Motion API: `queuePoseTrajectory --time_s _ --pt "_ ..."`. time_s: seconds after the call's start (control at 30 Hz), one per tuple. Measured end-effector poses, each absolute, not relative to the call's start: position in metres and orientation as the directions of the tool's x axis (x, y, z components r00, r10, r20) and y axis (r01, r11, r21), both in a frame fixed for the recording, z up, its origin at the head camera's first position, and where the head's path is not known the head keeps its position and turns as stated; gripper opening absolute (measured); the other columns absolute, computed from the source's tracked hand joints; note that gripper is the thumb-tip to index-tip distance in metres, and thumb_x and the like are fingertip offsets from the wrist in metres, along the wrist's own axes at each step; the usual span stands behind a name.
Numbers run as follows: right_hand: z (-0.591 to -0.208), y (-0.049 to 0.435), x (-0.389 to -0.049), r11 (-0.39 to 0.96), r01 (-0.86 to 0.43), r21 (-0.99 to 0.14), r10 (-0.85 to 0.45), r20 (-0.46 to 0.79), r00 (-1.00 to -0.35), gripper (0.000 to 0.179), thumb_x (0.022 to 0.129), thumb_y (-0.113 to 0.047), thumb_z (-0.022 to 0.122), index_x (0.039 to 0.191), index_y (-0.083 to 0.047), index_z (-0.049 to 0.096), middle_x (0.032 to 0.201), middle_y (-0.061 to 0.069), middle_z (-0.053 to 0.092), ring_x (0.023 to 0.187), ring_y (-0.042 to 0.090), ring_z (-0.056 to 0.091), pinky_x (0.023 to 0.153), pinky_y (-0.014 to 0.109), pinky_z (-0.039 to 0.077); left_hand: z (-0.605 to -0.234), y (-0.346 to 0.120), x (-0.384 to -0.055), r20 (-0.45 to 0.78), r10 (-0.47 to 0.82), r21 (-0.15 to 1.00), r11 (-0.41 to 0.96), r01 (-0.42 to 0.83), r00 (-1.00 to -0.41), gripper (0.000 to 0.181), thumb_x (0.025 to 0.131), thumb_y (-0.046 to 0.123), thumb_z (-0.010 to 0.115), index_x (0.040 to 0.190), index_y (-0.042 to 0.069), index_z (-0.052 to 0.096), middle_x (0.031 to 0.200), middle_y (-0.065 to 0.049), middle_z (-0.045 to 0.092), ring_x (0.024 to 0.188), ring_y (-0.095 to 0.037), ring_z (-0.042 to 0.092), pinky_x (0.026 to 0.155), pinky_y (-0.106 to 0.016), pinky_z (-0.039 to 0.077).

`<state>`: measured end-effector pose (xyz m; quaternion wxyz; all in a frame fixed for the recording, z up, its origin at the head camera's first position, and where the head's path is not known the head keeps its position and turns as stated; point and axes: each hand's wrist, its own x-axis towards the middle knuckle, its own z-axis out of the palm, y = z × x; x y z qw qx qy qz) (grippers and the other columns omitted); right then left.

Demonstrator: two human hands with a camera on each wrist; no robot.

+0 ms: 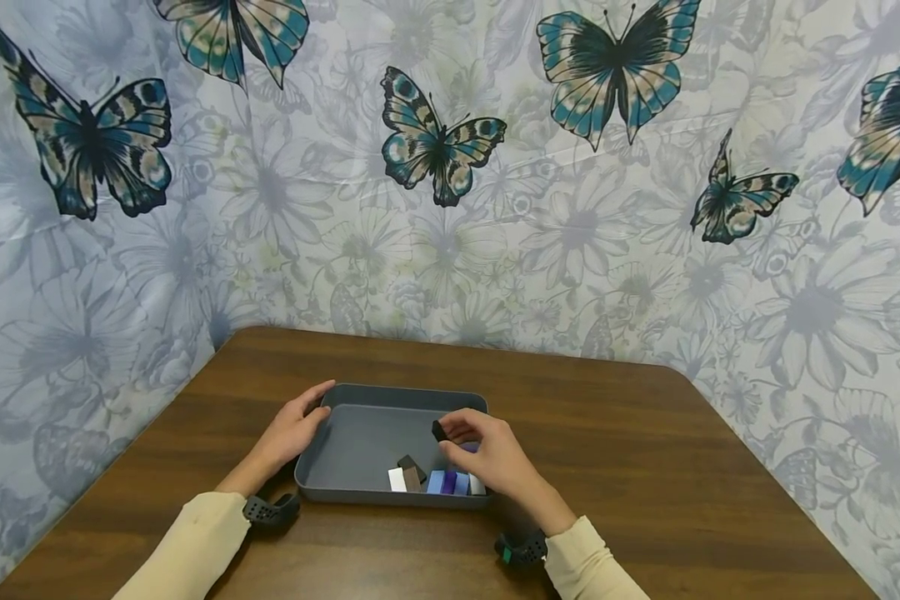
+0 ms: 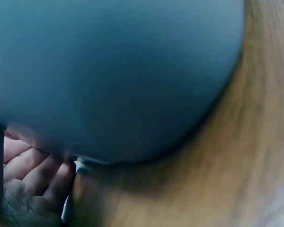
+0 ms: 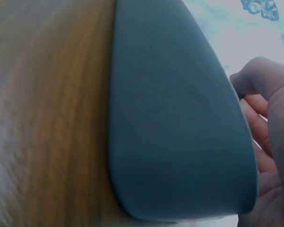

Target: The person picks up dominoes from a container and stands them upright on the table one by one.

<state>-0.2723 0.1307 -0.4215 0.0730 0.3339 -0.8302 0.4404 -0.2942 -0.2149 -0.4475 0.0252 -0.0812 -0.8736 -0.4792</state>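
A shallow grey tray [image 1: 367, 433] sits on the table, its left end held by my left hand [image 1: 292, 429], with the thumb over the rim. In the left wrist view, fingers [image 2: 45, 177] of that hand bend against the tray's outer wall. My right hand [image 1: 495, 450] is over the tray's right end and pinches a small black block [image 1: 438, 431] between thumb and fingertips. Below it, along the near wall, are a white block [image 1: 397, 480], a brown block [image 1: 412, 478], a dark block [image 1: 407, 462], and several blue and purple blocks [image 1: 449, 482]. The right hand partly hides a whitish block [image 1: 476, 485].
The brown wooden table [image 1: 645, 467] extends around the tray. Behind it hangs a floral cloth [image 1: 570, 275] with butterflies. Dark straps [image 1: 272, 510] are worn on both wrists, next to pale yellow sleeves [image 1: 195, 542].
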Motion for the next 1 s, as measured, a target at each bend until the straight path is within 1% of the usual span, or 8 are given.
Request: queuePoseTrajectory --time_s 0.07,0.17,0.3,0.5,0.6,0.73,0.83,1.0 --pt "-0.419 0.133 -0.273 0.385 -0.62 -0.684 -0.494 0.416 -0.764 0.024 0.093 -0.009 0.077 0.116 -0.014 0.071 0.107 0.0 0.074 0.093 0.011 0.072 0.087 0.041 0.06 -0.448 -0.215 -0.295 0.124 0.116 0.834 0.526 0.167 -0.986 0.054 0.11 0.016 0.045 0.161 0.005 0.033 0.163 -0.03 0.031 0.149 -0.048 0.031 0.113 -0.063 0.036" --pt "-0.416 0.136 -0.274 0.384 -0.613 -0.69 -0.491 0.41 -0.769 0.025 0.093 -0.01 0.077 0.117 -0.014 0.071 0.106 0.0 0.074 0.093 0.012 0.072 0.087 0.04 0.06 -0.449 -0.215 -0.295 0.128 0.111 0.835 0.524 0.167 -0.986 0.054 0.109 0.015 0.046 0.161 0.005 0.033 0.163 -0.029 0.032 0.15 -0.047 0.031 0.114 -0.062 0.036" --pt "-0.412 0.144 -0.276 0.373 -0.606 -0.702 -0.484 0.411 -0.773 0.026 0.094 -0.012 0.077 0.118 -0.014 0.07 0.108 0.0 0.074 0.094 0.012 0.072 0.087 0.033 0.059 -0.45 -0.215 -0.295 0.126 0.11 0.832 0.529 0.166 -0.986 0.054 0.109 0.015 0.046 0.161 0.006 0.034 0.163 -0.028 0.032 0.15 -0.047 0.031 0.114 -0.062 0.035" --pt "-0.406 0.158 -0.278 0.368 -0.605 -0.706 -0.475 0.417 -0.775 0.03 0.094 -0.012 0.077 0.123 -0.014 0.069 0.112 0.002 0.074 0.097 0.014 0.072 0.087 0.03 0.059 -0.45 -0.215 -0.296 0.138 0.112 0.829 0.531 0.177 -0.984 0.053 0.11 0.015 0.046 0.161 0.006 0.034 0.163 -0.028 0.033 0.15 -0.047 0.032 0.114 -0.062 0.035" --pt "-0.403 0.165 -0.279 0.364 -0.598 -0.715 -0.478 0.407 -0.778 0.033 0.094 -0.011 0.077 0.126 -0.013 0.068 0.114 0.005 0.073 0.098 0.016 0.072 0.088 0.03 0.058 -0.45 -0.215 -0.296 0.145 0.113 0.829 0.528 0.183 -0.983 0.053 0.11 0.015 0.046 0.161 0.005 0.035 0.162 -0.028 0.033 0.149 -0.047 0.033 0.114 -0.062 0.036" --pt "-0.399 0.174 -0.281 0.357 -0.582 -0.73 -0.484 0.389 -0.784 0.035 0.095 -0.011 0.076 0.129 -0.011 0.067 0.117 0.013 0.072 0.099 0.018 0.072 0.089 0.031 0.058 -0.451 -0.215 -0.297 0.141 0.113 0.832 0.525 0.179 -0.984 0.053 0.11 0.015 0.046 0.161 0.006 0.035 0.162 -0.029 0.033 0.149 -0.047 0.033 0.114 -0.062 0.036" --pt "-0.398 0.181 -0.283 0.368 -0.569 -0.735 -0.481 0.373 -0.793 0.034 0.095 -0.011 0.075 0.128 -0.011 0.068 0.119 0.014 0.072 0.1 0.018 0.072 0.09 0.029 0.057 -0.451 -0.215 -0.297 0.139 0.112 0.833 0.524 0.178 -0.984 0.053 0.11 0.015 0.046 0.161 0.006 0.035 0.162 -0.029 0.033 0.149 -0.047 0.034 0.114 -0.062 0.036" --pt "-0.398 0.192 -0.286 0.387 -0.538 -0.749 -0.454 0.353 -0.818 0.03 0.095 -0.012 0.075 0.124 -0.011 0.069 0.118 0.012 0.073 0.1 0.018 0.072 0.089 0.029 0.057 -0.451 -0.215 -0.297 0.139 0.112 0.832 0.526 0.177 -0.984 0.053 0.109 0.015 0.046 0.161 0.006 0.035 0.161 -0.03 0.034 0.148 -0.047 0.034 0.113 -0.062 0.036"
